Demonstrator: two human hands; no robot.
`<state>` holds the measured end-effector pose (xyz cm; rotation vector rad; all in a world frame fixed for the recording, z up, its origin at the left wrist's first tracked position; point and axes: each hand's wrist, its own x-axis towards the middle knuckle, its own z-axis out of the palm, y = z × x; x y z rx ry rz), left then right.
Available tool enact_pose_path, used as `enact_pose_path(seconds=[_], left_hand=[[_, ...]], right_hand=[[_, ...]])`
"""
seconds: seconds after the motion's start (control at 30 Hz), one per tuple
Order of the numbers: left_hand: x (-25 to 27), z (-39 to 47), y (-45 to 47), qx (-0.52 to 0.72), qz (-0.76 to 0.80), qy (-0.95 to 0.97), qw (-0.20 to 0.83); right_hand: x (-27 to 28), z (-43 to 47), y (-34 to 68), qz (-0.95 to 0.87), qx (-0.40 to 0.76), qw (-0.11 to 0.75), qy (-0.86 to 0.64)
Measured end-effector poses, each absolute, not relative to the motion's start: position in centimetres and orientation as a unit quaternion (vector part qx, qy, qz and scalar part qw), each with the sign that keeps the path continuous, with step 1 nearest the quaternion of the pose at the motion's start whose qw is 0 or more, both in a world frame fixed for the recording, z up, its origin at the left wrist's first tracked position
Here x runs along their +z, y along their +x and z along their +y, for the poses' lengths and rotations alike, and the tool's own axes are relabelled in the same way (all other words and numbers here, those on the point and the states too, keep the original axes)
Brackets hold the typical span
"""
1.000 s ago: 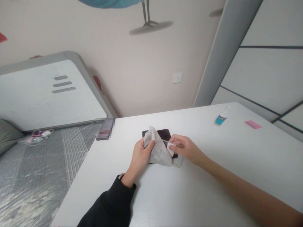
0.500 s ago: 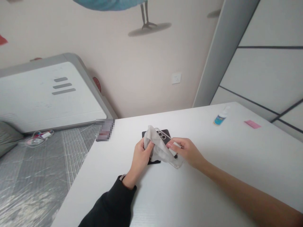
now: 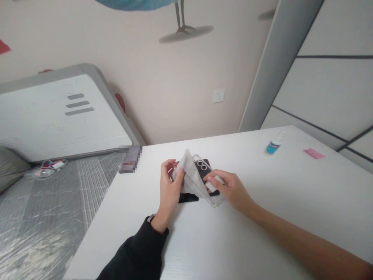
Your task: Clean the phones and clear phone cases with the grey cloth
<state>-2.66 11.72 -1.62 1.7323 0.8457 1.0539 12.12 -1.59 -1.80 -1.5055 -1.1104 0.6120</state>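
Observation:
My left hand (image 3: 169,186) pinches a light grey cloth (image 3: 190,175) between thumb and fingers. A clear phone case (image 3: 215,202) is gripped along its right side by my right hand (image 3: 230,188), and the cloth hangs across its left part. Camera lenses and a dark phone back (image 3: 201,166) show at the case, behind the cloth. Below the cloth, a glossy black flat edge (image 3: 189,197) sticks out on the table; whether it belongs to the same phone I cannot tell. The cloth hides much of the case and the black surfaces.
On the white table (image 3: 233,241), a spray bottle with a blue label (image 3: 273,146) stands at the back right, beside a pink slip (image 3: 314,153). A blurred-out flat object (image 3: 130,159) lies at the back left corner. A wall and socket (image 3: 218,95) are behind.
My left hand has shifted slightly left and its fingers have spread more. The cloth is drawn out flatter, uncovering more of the case. My right hand keeps its hold.

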Motion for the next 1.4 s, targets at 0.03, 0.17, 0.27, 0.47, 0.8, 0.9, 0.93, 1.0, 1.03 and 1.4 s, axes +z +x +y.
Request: enact_pose_path(seconds=[0.03, 0.17, 0.27, 0.47, 0.8, 0.9, 0.93, 1.0, 1.03, 1.4], left_hand=[[-1.6, 11.8, -2.8, 0.444, 0.355, 0.708, 0.419], [-1.2, 11.7, -3.1, 0.470, 0.355, 0.744, 0.316], [-0.6, 11.5, -2.9, 0.402, 0.317, 0.761, 0.399], [-0.5, 11.7, -2.5, 0.285, 0.300, 0.715, 0.563], [-0.4, 11.6, -2.6, 0.298, 0.300, 0.721, 0.549], [-0.6, 11.7, -2.5, 0.287, 0.277, 0.704, 0.587], [-0.7, 11.7, -2.5, 0.279, 0.268, 0.693, 0.609], [-0.8, 11.7, -2.5, 0.263, 0.256, 0.667, 0.648], [-0.8, 11.7, -2.5, 0.258, 0.257, 0.658, 0.659], [-0.8, 11.7, -2.3, 0.314, 0.288, 0.656, 0.623]], right_hand=[[-1.8, -1.6, 12.1, -0.467, 0.264, 0.555, -0.636], [-1.6, -1.7, 11.8, -0.482, 0.252, 0.545, -0.639], [-1.7, -1.8, 11.8, -0.491, 0.235, 0.539, -0.643], [-2.0, -1.7, 12.1, -0.514, 0.221, 0.505, -0.658], [-2.1, -1.6, 11.9, -0.514, 0.250, 0.491, -0.658], [-2.1, -1.5, 12.0, -0.503, 0.257, 0.502, -0.655], [-2.0, -1.5, 12.1, -0.503, 0.259, 0.504, -0.652], [-1.9, -1.6, 12.1, -0.506, 0.266, 0.506, -0.646], [-1.9, -1.6, 12.1, -0.509, 0.269, 0.505, -0.643], [-2.5, -1.4, 12.0, -0.502, 0.286, 0.491, -0.652]])
